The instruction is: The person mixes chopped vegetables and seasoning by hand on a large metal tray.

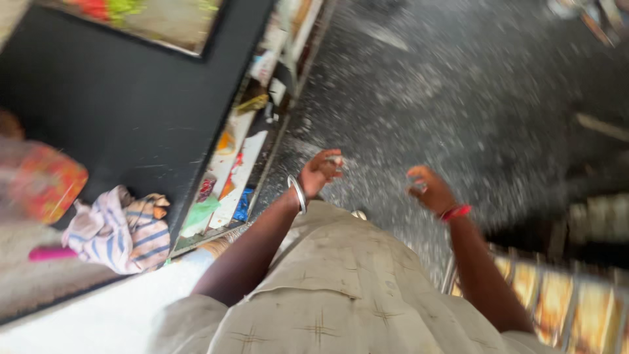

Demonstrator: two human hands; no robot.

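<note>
Two bare hands, left hand [319,173] and right hand [429,191], blurred over speckled grey floor [458,85]; fingers loosely curled, any grasp unreadable.

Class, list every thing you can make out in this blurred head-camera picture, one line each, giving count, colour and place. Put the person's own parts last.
floor: one, dark grey speckled, upper right
counter top: one, black, left
striped cloth: one, white with blue and orange stripes, bunched on the counter's near edge
pink object: one, pink, left of the cloth; too blurred to name
packets: several, mixed colours, in the strip along the counter's right side
bangle: one, silver, left wrist
wristband: one, red, right wrist
shirt: one, beige, bottom centre
left hand: one, over the floor, fingers curled
right hand: one, over the floor, apparently empty
</note>
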